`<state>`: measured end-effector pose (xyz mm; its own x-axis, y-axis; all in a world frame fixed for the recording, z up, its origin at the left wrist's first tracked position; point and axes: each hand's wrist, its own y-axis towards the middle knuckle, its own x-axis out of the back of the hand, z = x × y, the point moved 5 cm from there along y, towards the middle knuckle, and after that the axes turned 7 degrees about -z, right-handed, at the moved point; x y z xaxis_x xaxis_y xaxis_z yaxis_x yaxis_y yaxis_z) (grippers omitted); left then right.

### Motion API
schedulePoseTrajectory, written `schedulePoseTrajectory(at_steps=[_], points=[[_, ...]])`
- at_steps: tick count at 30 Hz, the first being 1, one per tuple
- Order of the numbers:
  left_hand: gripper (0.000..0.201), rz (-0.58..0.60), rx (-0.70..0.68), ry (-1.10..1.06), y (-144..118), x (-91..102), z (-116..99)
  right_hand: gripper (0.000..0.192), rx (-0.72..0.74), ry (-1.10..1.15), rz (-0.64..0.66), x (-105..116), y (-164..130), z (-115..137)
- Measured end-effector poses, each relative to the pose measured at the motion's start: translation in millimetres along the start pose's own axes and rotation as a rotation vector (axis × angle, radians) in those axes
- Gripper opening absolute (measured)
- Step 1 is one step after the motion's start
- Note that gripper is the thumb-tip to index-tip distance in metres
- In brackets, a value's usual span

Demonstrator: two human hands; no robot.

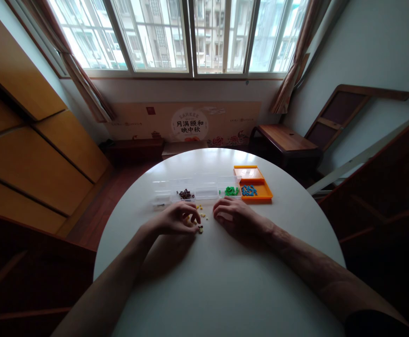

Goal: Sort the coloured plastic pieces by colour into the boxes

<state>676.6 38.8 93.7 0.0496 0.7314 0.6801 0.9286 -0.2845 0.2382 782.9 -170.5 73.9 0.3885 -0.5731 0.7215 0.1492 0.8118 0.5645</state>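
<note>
My left hand [178, 218] is low over the white round table, thumb and fingers curled inward. At its fingertips is a tiny dark brown and pale yellow brick piece [200, 230], seemingly pinched at its edge. Small yellow bricks [203, 215] lie scattered between the hands, some partly hidden behind my left fingers. My right hand [237, 214] rests on the tabletop to the right of them, its fingers loosely bent and apart, with nothing visible in them. Just beyond it are green bricks [231, 191] in a clear compartment.
A clear plastic compartment box [206, 191] spans the table behind my hands, with dark brown bricks [185, 194] in one section. Beside it on the right, an open orange case [265, 191] holds blue bricks [249, 190]. A wooden bench [286, 138] stands beyond the table.
</note>
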Motion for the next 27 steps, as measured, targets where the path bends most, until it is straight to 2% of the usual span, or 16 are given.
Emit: schedulePoseTrajectory(at_steps=[5,15,18,22,27], points=[[0.008,0.038,0.002,-0.015,2,-0.5,-5,0.009,-0.010,0.004,0.009,-1,0,-1],[0.015,-0.052,0.010,-0.059,3,2.9,2,0.011,-0.012,0.000,-0.005,1,0,2],[0.016,-0.127,0.006,-0.043,3,10.8,5,0.010,-0.012,0.002,0.005,2,0,4],[0.016,-0.283,0.024,0.059,2,27.2,12,0.010,-0.010,0.003,0.000,3,2,5],[0.017,-0.503,0.116,0.206,-3,46.0,29,0.010,-0.011,0.001,-0.010,3,2,6]])
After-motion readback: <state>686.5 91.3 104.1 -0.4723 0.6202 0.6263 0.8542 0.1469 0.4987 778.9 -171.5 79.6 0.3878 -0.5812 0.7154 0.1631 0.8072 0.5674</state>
